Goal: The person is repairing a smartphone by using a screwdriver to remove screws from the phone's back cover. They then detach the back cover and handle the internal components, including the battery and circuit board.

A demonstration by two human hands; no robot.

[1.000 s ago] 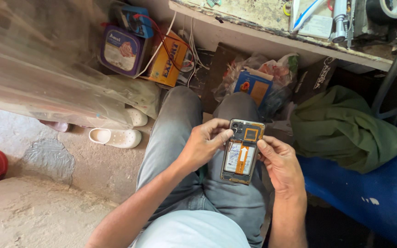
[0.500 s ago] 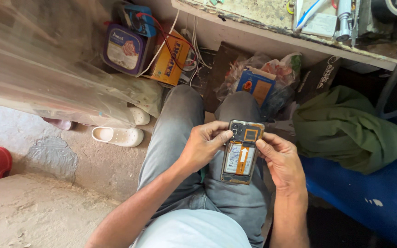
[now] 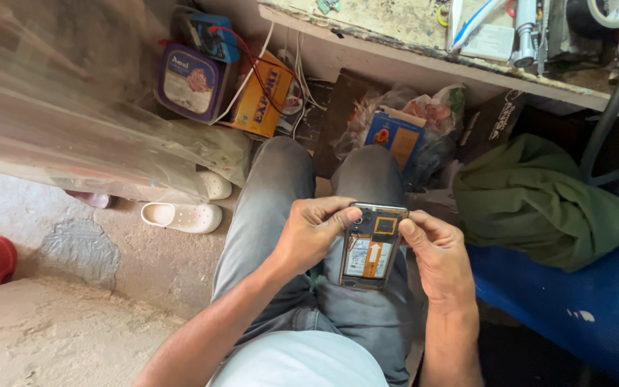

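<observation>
**Two hands around an opened phone above the lap**

At centre frame, just below the middle, an opened phone [image 3: 372, 245] with its back cover off lies between both hands over the knees of grey trousers [image 3: 281, 215]. Its exposed inside is a flat rectangle with rounded corners, dark at the top, with a white and orange label panel filling the lower part. The left hand [image 3: 312, 235] grasps its left edge, thumb laid across the upper corner. The right hand [image 3: 435, 251] grips the right edge, its thumb tip pressing near the top.

Above the knees, at upper centre, a blue carton [image 3: 394, 135] with an orange mark sits among crinkled clear plastic bags. To its left stands an orange cardboard box [image 3: 265, 100] with dark lettering, crossed by red and white wires. Further left, a rounded purple tub [image 3: 189, 82] shows a pale picture label on its lid.

A scuffed, paint-stained bench edge [image 3: 410, 57] runs across the top right. Below it, at right, a crumpled green cloth [image 3: 539, 201] rests on a blue surface [image 3: 582, 308]. A sheet of cloudy plastic [image 3: 73, 129] fills the upper left, and a white perforated clog [image 3: 183, 216] lies on the rough concrete floor [image 3: 59, 337] beneath it. A red rim shows at the left edge.
</observation>
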